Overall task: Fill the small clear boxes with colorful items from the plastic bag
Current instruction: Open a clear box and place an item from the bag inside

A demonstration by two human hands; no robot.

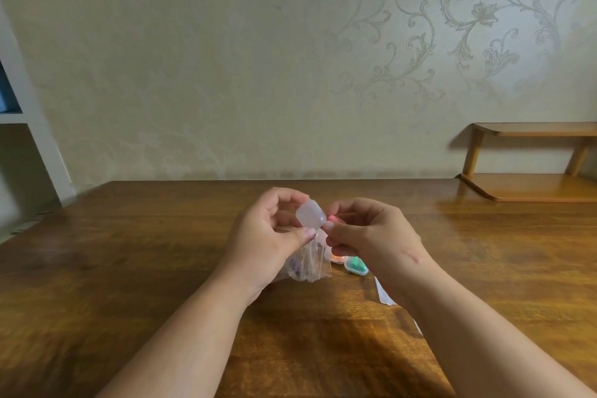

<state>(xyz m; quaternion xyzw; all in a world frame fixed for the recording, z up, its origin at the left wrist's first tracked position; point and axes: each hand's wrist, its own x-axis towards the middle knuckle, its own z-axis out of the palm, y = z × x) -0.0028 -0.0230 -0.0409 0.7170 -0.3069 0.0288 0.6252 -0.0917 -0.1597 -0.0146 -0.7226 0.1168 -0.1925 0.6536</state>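
Both hands are up over the tabletop [161, 252], mid-frame. The left hand [271, 233] pinches a small clear box [310, 214] between thumb and fingertips, grip closed on it. The plastic bag [307, 265] hangs under that same hand, seemingly trapped by the lower fingers; I can't tell exactly how. A few purplish bits show inside the bag.

The right hand [368, 229] has curled fingers. Thumb and forefinger pinch a pink-red item [331, 219] right at the box's edge, grip closed on it, though it is tiny and blurred. Whether the box lid is open isn't clear from here.

On the tabletop just behind the hands are an orange-filled box [337, 258] and a green-filled box [356, 265], side by side, touching or nearly. A flat clear piece [385, 293] lies near the right wrist. A wooden shelf [529, 191] sits far right.

Step in hand, my read: loading the pink-red item into the held box. To do it well:
- Hold the box mouth up and level.
- Bring the item squarely over the opening before letting go.
- Don't squeeze the walls, so the lid can close.
- Watch that the dangling bag doesn't tip and spill.

Two boxes look filled, so the task is partway.
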